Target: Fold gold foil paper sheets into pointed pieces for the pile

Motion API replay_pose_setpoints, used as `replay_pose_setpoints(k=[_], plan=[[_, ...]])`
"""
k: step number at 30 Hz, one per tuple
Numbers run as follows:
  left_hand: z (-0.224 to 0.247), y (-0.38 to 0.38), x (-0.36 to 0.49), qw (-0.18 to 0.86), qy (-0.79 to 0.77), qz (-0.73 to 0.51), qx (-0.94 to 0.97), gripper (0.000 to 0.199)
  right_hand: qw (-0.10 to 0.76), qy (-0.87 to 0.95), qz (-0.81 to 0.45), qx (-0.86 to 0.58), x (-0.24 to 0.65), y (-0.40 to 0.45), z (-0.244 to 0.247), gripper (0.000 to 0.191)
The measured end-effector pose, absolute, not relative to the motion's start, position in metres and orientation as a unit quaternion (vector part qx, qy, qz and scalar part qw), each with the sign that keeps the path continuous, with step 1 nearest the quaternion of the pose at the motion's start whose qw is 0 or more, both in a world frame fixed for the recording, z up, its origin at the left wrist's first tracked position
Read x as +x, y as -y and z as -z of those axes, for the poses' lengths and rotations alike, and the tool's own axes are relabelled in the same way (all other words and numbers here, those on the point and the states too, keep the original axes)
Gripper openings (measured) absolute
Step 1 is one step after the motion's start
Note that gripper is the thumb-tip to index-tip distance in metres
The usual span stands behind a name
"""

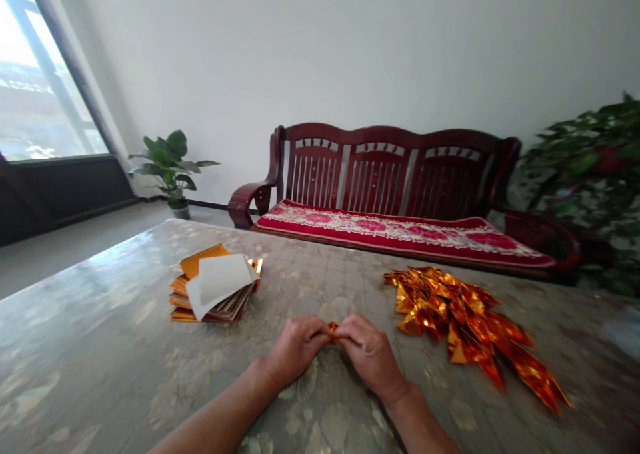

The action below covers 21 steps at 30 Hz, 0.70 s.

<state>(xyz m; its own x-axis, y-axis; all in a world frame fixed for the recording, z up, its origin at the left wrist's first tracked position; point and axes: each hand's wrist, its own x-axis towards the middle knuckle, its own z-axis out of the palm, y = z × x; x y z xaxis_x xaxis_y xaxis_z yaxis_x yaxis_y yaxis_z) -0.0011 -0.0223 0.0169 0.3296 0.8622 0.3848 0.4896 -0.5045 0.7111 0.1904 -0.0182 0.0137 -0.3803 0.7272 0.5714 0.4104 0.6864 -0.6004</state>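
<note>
Close together over the middle of the table, my left hand (pixel 299 349) and my right hand (pixel 371 353) pinch a small piece of shiny orange-gold foil paper (pixel 333 331) between thumbs and fingertips. Most of that piece is hidden by my fingers. On the left lies a loose stack of foil paper sheets (pixel 215 284), some with the white side up and others showing orange-gold edges. To the right of my hands is a pile of folded orange-gold foil pieces (pixel 450 314) with pointed ends, lying over one another.
A patterned, glossy cover lies over the table (pixel 125 361). Beyond its far edge stands a dark red wooden bench (pixel 380 167) with a red floral seat cover (pixel 400 233). Potted plants stand at the left (pixel 173 164) and right (pixel 590 174). A window (pixel 45 74) is at far left.
</note>
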Motion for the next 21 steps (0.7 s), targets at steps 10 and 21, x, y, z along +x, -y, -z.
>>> replay_pose_setpoints(k=[10,21], plan=[[-0.0170,0.0183,-0.0055,0.255,-0.386,-0.422,0.780,0.017,0.461,0.780,-0.188,-0.379,0.1868,0.0148,-0.0122,0.013],[-0.0196,0.0184,-0.0040,0.255,-0.370,-0.452,0.771,0.018,0.493,0.778,-0.189,-0.341,0.1844,0.0163,-0.0140,0.014]])
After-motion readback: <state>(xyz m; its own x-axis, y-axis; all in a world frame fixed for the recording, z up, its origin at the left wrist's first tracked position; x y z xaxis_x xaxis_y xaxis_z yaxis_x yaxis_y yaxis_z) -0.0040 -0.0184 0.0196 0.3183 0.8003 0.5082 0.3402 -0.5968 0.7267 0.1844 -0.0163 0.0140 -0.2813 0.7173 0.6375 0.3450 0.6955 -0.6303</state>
